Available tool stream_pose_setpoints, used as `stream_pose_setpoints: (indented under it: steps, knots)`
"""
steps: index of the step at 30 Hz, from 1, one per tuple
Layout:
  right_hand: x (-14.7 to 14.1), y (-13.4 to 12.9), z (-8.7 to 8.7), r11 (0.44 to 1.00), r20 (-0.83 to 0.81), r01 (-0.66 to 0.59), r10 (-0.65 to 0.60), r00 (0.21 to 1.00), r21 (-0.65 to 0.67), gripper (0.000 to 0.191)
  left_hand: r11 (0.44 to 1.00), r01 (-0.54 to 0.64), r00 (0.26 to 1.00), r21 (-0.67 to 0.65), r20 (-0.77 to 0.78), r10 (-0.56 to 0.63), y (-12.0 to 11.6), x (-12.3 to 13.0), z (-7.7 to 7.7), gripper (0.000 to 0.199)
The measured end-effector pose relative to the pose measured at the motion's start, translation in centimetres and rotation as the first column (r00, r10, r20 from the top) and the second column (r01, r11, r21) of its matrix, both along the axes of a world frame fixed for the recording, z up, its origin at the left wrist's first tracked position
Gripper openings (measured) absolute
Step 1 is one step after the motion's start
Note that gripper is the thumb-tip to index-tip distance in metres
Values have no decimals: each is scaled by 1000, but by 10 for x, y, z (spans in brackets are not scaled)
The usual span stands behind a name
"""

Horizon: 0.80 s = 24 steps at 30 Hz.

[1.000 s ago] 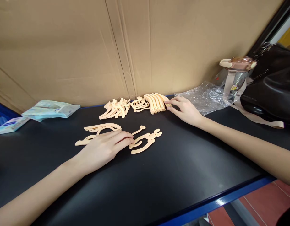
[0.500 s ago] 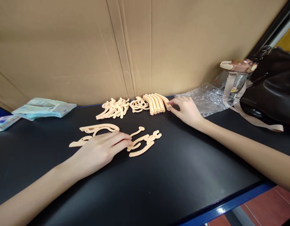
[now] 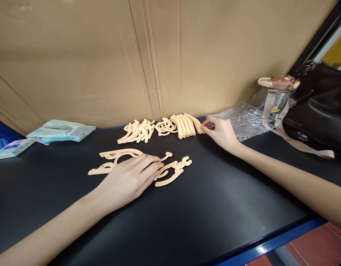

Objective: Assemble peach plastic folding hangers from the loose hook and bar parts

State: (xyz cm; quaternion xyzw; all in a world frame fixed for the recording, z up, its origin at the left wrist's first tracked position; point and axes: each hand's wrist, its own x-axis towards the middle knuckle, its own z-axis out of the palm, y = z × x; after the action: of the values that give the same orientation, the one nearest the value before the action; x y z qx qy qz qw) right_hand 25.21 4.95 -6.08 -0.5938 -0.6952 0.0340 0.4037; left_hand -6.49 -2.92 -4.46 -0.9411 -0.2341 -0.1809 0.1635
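Observation:
Over several flat cream parts near the middle of the table lies my left hand [image 3: 128, 177], its fingertips down beside a curved part [image 3: 170, 179]; what they hold, if anything, is hidden. Left of it are a long cream part [image 3: 122, 151] and a shorter one [image 3: 102, 169]. My right hand [image 3: 221, 133] pinches the lower end of the rightmost curved strip [image 3: 196, 122], beside a neat row of similar strips [image 3: 184, 125]. Further left lie a pile of ring-like parts [image 3: 165, 126] and a heap of curved parts [image 3: 138, 130].
A tall cardboard sheet [image 3: 89, 62] stands behind the black table [image 3: 164, 229]. Tissue packs [image 3: 62, 132] lie at the left. Clear plastic wrap [image 3: 242, 120], a strapped bottle [image 3: 281, 84] and a black bag [image 3: 322, 107] are at the right.
The view has shifted slightly. My left hand has slid a little to the right over the parts. My right hand stays at the rightmost strip, its finger and thumb closed on the end.

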Motion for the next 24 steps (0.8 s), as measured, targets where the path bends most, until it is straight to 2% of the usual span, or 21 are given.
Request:
stream_pose_setpoints:
  steps: [4,7,9,12,14,16,19,21,24]
  knots:
    - [8,7,-1,998,-164,49,-53,985,-30,12,999,-10,1000,-32,-1,10,-5,4,1,33]
    - [12,9,0,999,-264,44,-47,963,-16,11,998,-47,999,-44,-12,47,-8,4,-1,42]
    - [10,5,3,1000,-328,8,-6,945,6,10,997,-61,998,-46,-21,60,-10,5,-2,41]
    - [-1,-13,9,992,-364,-103,120,923,67,10,997,-52,998,-57,-21,51,-11,7,-2,35]
    - [-11,-29,13,980,-263,-171,192,946,99,11,996,-25,1000,-86,-15,24,-11,7,-2,34]
    - [-21,-43,14,960,-81,-254,264,961,121,10,993,6,1000,-120,-15,-8,-12,6,-1,32]
    - [-30,-55,10,895,164,-426,404,900,135,10,988,51,998,-145,-18,-54,-12,4,-1,31]
    - [-32,-56,5,862,239,-496,461,854,108,10,985,71,997,-156,-14,-74,-12,3,-1,30]
    - [-30,-50,0,854,254,-519,499,828,16,8,980,87,996,-182,8,-86,-12,2,-3,29]
